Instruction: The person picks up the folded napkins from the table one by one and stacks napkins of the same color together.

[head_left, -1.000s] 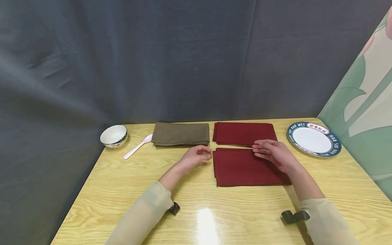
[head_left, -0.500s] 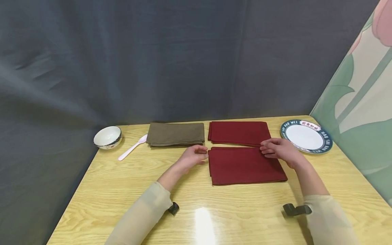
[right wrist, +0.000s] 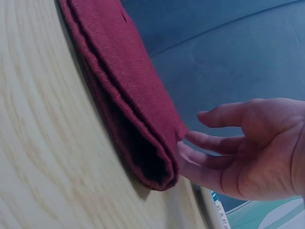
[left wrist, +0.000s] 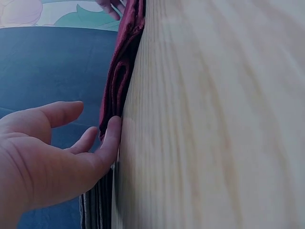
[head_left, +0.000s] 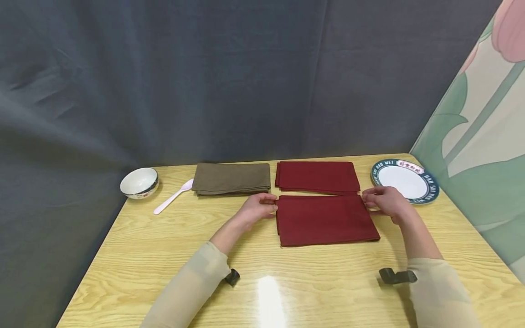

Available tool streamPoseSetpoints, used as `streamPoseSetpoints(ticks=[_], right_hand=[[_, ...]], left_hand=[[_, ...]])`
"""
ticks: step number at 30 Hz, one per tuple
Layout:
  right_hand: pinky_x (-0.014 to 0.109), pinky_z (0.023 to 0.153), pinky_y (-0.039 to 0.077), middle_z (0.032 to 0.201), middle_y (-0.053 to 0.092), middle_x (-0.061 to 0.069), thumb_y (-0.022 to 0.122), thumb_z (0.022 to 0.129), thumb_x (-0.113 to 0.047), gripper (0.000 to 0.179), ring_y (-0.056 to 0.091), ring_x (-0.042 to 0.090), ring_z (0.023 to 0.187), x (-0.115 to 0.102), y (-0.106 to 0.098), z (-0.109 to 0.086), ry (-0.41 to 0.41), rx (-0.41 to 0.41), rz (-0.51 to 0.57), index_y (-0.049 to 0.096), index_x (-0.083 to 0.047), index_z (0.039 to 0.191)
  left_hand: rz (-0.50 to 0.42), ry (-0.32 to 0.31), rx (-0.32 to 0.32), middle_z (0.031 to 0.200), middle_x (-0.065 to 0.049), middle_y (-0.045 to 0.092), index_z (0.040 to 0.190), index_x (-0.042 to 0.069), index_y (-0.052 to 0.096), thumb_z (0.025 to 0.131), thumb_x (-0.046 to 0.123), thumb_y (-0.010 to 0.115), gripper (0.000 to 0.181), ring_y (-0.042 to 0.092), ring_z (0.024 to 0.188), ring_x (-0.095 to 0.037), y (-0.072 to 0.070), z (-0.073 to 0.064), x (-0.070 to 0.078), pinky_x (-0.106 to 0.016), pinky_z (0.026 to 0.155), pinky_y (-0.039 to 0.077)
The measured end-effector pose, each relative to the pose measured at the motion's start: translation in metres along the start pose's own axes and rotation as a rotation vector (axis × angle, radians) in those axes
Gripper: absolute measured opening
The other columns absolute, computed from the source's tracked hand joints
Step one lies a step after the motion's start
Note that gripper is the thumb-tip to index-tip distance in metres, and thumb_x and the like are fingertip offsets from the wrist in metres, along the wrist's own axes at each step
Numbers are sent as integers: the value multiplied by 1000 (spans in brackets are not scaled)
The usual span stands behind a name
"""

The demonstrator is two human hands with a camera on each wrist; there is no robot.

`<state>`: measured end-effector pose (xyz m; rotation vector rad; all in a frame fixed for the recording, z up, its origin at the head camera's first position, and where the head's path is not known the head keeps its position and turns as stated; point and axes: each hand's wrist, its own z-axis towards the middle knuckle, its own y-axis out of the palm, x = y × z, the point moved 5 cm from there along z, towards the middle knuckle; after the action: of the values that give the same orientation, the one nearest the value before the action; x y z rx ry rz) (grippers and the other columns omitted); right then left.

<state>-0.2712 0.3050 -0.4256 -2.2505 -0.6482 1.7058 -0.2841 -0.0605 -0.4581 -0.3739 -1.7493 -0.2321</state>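
Note:
A folded dark red cloth (head_left: pixel 326 221) lies on the table in the head view, with one hand at either end. My left hand (head_left: pixel 256 210) is at its left end; in the left wrist view the fingertips (left wrist: pixel 113 125) touch the folded edge, the thumb held apart. At the cloth's far right corner is my right hand (head_left: pixel 386 202), fingers loosely bent. The right wrist view shows its fingertips (right wrist: pixel 190 138) against the cloth's end, with the thumb away from it. Just behind lies a second folded red cloth (head_left: pixel 316 176).
A folded brown cloth (head_left: pixel 231 177) lies left of the rear red one. Beside it are a pale pink spoon (head_left: pixel 174 197) and a white bowl (head_left: pixel 138 182). A blue-rimmed plate (head_left: pixel 404 180) sits behind my right hand. A dark curtain (head_left: pixel 229 82) closes off the back.
My right hand has moved right, from above the front red cloth to its right end. The left hand stays by the left end. The head view has shifted slightly.

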Motion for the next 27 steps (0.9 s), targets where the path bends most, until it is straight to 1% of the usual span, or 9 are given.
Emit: streamPoseSetpoints(ticks=[2,4,8,11,13,17,24,25,27], right_hand=[[42,84,59,111,66,14,53,105,-13,47,62,14,93,3,1,1,17,-18,7,43,19,138],[42,85,59,112,67,14,55,104,-12,49,63,13,93,5,2,3,18,-37,0,42,19,139],[42,88,57,117,66,19,58,103,-12,49,64,14,95,8,4,5,7,-74,-21,45,19,139],[40,86,58,115,67,18,58,103,-13,48,64,16,94,10,4,5,15,-89,-29,47,18,138],[37,83,59,110,67,14,59,102,-13,49,64,15,91,11,5,6,28,-96,-15,46,17,139],[31,76,59,104,66,9,62,101,-14,53,63,14,87,12,8,7,47,-114,15,42,14,141],[30,71,59,107,66,12,64,101,-15,59,65,15,86,9,17,4,40,-187,41,36,12,145],[30,71,59,106,67,12,63,101,-15,59,66,16,86,8,18,4,37,-197,49,36,12,145],[31,72,59,104,68,11,62,101,-13,58,67,16,87,7,21,3,21,-224,67,35,13,145]], left_hand=[[-1,-2,-2,133,-21,57,137,-7,55,97,0,63,41,62,112,-31,0,1,0,-38,89,57],[-2,-3,-4,133,-22,56,137,-7,54,96,-2,63,42,62,111,-31,0,1,0,-38,89,56],[3,3,-7,133,-24,56,138,-8,54,95,-4,62,44,63,110,-32,0,0,1,-39,90,56],[12,10,-6,135,-24,56,137,-9,55,95,-5,63,44,64,107,-30,0,0,2,-39,89,56],[18,10,-2,137,-23,56,137,-8,55,94,-4,63,43,65,107,-28,0,-1,2,-38,89,56],[28,-5,17,142,-22,53,138,-7,55,94,-5,64,45,62,114,-28,0,-1,2,-36,92,55],[70,-27,23,150,-24,45,148,-8,43,92,-2,67,61,46,135,-35,1,-1,3,-40,102,49],[80,-33,22,151,-23,44,150,-8,41,93,-1,68,63,45,137,-35,1,-2,3,-40,102,49],[93,-52,24,150,-24,44,150,-7,41,92,-1,69,64,46,135,-34,2,-2,4,-39,100,50]])
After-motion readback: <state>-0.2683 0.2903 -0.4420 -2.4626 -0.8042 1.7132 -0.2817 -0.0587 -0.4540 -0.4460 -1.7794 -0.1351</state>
